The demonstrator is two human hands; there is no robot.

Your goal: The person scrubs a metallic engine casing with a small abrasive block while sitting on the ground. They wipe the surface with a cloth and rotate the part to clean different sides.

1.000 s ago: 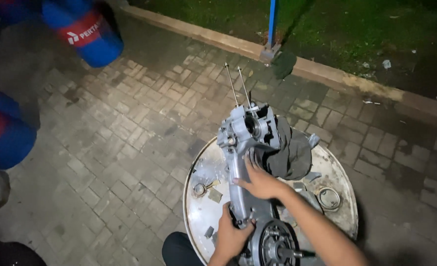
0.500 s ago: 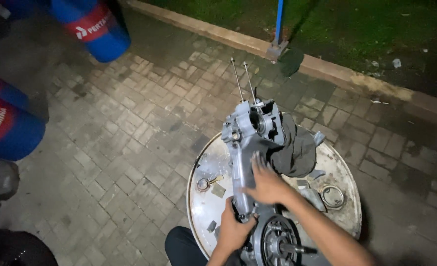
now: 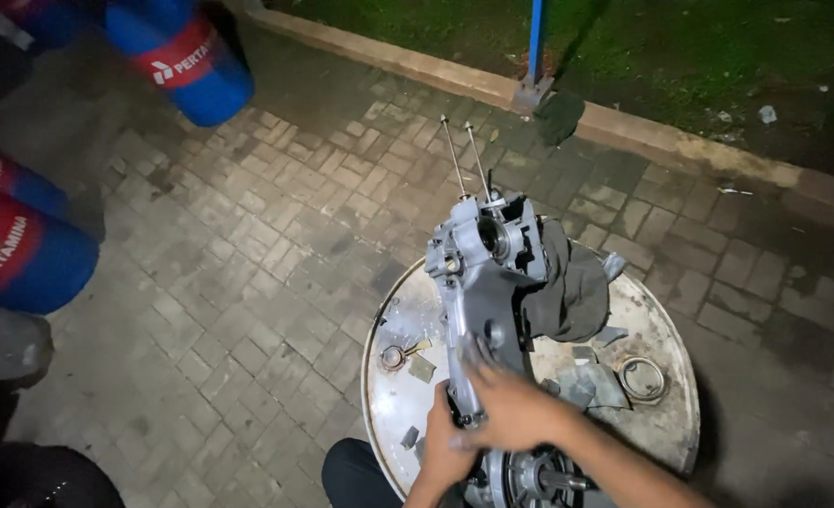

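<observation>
A grey cast-metal engine crankcase with two long thin studs rising from its top [image 3: 487, 282] is standing on a round, pale, scuffed metal drum top [image 3: 666, 414], leaning slightly away from the person, and both hands are working at its lower half. The right hand [image 3: 511, 409] is lying across the narrow middle of the casing with its fingers [image 3: 473, 362] spread and pressed flat on the metal, not wrapped round it; the left hand [image 3: 445, 452] is reaching up from below and seems to be curling about the casing's lower edge, though blur is keeping me from telling whether it is really clasping it. The casing is looking heavy, rigid and probably oily, so it is likely slipping easily under bare skin; the thick body and the ribbed lower section beside the round clutch housing [image 3: 530, 475] are offering the safest holds, while the thin studs are looking apt to bend. A crumpled dark grey rag [image 3: 572, 287] is hanging against the casing's right side. A metal ring [image 3: 641, 378], a small round bearing-like part [image 3: 393, 357] and flat grey scraps [image 3: 591, 384] are lying loose on the drum top, crowding the space around the base. Blue and red drums [image 3: 187, 56] are standing well apart on the grey brick paving [image 3: 248, 282].
</observation>
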